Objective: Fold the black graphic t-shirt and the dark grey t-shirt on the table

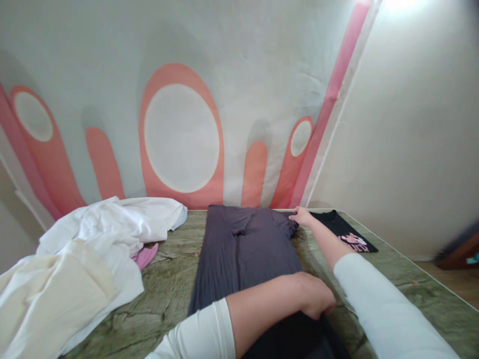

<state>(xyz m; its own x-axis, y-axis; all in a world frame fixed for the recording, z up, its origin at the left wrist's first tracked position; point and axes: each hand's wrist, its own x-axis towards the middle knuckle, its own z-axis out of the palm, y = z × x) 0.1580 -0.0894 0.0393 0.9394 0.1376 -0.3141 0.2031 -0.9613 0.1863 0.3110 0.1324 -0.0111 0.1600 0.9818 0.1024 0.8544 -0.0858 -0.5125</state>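
A long dark grey short-sleeved shirt (262,249) lies spread across the middle of the table, its left side folded inward so that one sleeve rests on the body. At the far right my right hand (301,217) pinches the edge of the other sleeve. My left hand (316,297) is lower down, fingers curled round the right edge of the shirt. My left forearm crosses over the cloth and hides part of it. The shirt's lower end runs out of view at the bottom.
On the left is a heap of white and cream clothes (112,224) with a bit of pink cloth (145,257). A folded black T-shirt (346,232) with a pink print lies at the back right. Behind the wood-patterned tabletop (168,284) stands a wall with an orange-and-pink design (179,75).
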